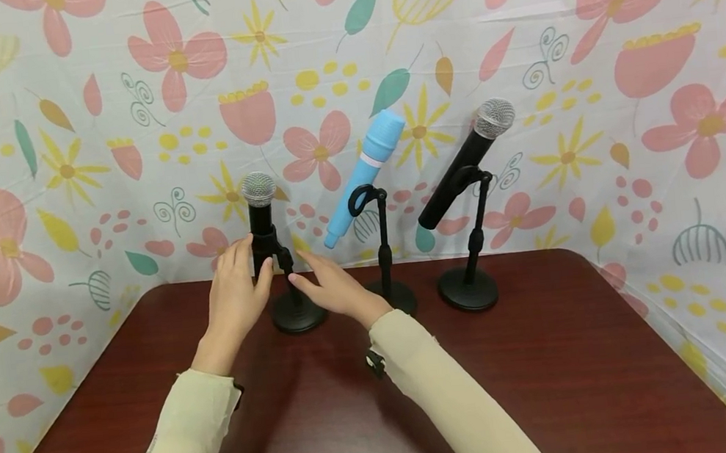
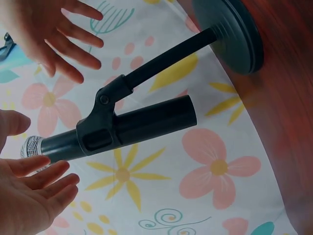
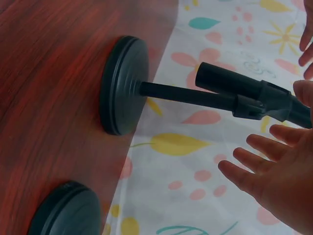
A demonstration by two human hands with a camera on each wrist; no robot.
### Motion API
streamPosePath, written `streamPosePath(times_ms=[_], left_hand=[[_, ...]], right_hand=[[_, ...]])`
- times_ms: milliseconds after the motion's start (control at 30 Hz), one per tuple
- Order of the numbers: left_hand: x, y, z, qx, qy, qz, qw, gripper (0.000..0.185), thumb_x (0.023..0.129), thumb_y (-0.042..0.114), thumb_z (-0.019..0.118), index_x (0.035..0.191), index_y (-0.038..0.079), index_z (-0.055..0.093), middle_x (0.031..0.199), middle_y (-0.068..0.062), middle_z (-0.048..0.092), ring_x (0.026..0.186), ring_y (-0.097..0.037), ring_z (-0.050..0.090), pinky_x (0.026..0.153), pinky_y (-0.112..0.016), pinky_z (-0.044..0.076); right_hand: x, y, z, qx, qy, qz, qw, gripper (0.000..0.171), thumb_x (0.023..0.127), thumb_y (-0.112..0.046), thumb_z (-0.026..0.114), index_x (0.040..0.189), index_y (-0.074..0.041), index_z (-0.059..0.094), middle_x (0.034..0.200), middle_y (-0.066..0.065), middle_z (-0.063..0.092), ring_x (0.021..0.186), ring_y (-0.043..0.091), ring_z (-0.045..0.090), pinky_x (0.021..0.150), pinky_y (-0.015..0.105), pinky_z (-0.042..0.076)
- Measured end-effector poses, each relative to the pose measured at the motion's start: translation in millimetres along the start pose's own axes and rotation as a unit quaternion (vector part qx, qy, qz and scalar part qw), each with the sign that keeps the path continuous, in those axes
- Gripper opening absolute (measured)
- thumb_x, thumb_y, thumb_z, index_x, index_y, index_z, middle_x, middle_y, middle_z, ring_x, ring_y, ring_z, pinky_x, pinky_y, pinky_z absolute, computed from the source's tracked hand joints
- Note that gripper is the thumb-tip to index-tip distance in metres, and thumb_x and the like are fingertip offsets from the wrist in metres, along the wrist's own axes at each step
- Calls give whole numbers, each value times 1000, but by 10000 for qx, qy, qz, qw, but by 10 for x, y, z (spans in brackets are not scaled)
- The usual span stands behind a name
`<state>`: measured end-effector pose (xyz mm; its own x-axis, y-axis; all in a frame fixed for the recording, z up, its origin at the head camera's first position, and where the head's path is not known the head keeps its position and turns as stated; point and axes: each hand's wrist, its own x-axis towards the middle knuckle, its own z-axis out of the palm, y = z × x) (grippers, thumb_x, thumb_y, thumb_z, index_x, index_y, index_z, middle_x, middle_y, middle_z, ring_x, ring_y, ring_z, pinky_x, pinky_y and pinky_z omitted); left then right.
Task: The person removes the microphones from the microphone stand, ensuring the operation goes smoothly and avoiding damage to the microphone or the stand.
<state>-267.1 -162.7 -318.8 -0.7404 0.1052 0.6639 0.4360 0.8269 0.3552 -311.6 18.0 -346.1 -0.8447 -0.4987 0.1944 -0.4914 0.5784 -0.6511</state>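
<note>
At the back left of the table, our left hand (image 1: 233, 288) and right hand (image 1: 336, 288) stood on either side of the black microphone (image 1: 261, 215) in its small stand (image 1: 293, 309) — both with fingers straight and spread, neither closed on anything. The left fingertips (image 1: 260, 273) lay just beside the clip, perhaps brushing it; the wrist views showed a gap between each palm and the microphone body (image 2: 146, 122). We judged the step to be a placing or a first reach at this microphone, upright in its clip, its stand base flat on the table. A next move, if a grasp, would call for curling round the barrel below the mesh head while steadying the base.

Further right stood a blue microphone (image 1: 367, 171) and a second black microphone (image 1: 466, 164), both tilted in taller stands. The table (image 1: 551, 369) was dark red-brown wood — behind and beside it hung a flowered cloth (image 1: 583, 48).
</note>
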Motion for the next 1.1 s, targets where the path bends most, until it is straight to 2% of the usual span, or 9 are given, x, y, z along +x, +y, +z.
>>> streamPosePath(times_ms=[200,433,667,833,967,1100], left_hand=[[48,-54,-31,-124,-54,-181,9997,51,98,18,56,138,-8,41,131,-30,47,122,-44,43,99,-57,38],[121,-105,-10,-279,-241,-440,9984,53,98,20,55,141,-7,39,136,-29,44,127,-44,39,102,-58,35],[243,-138,14,-543,-398,-720,9951,57,98,23,55,144,-6,35,140,-28,41,130,-43,36,104,-57,33],[363,-227,40,-916,-315,-709,9928,60,97,21,58,143,-9,33,138,-29,42,128,-43,39,103,-56,34],[453,-308,71,-1228,-555,-799,9876,64,97,24,59,144,-8,31,140,-28,40,127,-43,41,102,-54,37],[506,-382,105,-1441,-891,-1039,9801,67,97,28,58,147,-4,28,143,-26,38,128,-41,42,103,-51,38]], right_hand=[[122,25,98,445,60,179,9988,66,102,-42,43,153,-7,21,156,11,26,143,26,26,113,43,26],[212,78,205,839,365,359,9952,65,102,-38,46,153,-6,22,151,15,34,137,31,37,108,45,36],[263,151,321,1493,733,280,9857,60,102,-32,49,151,-7,26,147,19,40,131,35,43,103,46,41],[302,226,441,1839,845,233,9790,58,101,-29,50,151,-7,28,146,18,41,130,32,45,102,44,43],[302,260,508,1890,908,285,9774,57,101,-27,51,150,-6,30,143,17,45,128,30,48,101,43,43],[305,277,564,1797,884,363,9791,57,101,-28,51,150,-7,31,141,15,48,125,28,50,101,42,43]])
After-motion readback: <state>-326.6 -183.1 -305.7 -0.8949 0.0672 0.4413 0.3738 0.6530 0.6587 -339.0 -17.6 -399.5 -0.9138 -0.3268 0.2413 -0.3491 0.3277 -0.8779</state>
